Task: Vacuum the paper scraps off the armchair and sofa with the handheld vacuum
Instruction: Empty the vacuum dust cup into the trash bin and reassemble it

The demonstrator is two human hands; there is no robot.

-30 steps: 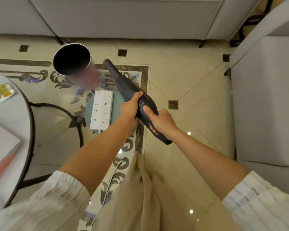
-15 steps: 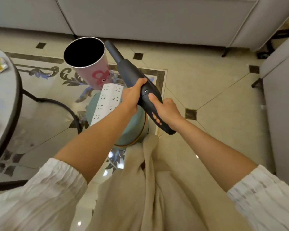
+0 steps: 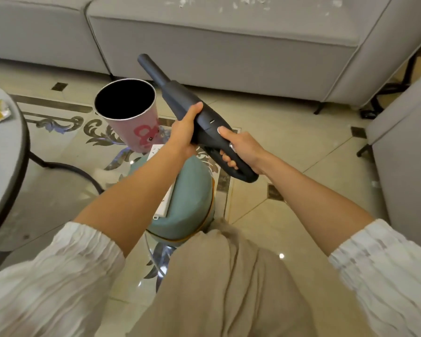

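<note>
Tiled floor [image 3: 289,132] before a grey sofa [image 3: 229,52]. Right hand [image 3: 243,148] grips the handle of the handheld vacuum [image 3: 195,117]; left hand [image 3: 184,132] clasps its body — nozzle raised toward the sofa, where paper scraps [image 3: 243,3] lie. Below — a teal stool [image 3: 192,205]; left, a pink bin [image 3: 131,117]; right, the armchair [image 3: 408,152].

Home living room — grey sofa [image 3: 219,45], patterned tile floor [image 3: 289,147].

Tiled floor [image 3: 289,132] — pink bin [image 3: 134,122]; stool [image 3: 192,198]
</note>
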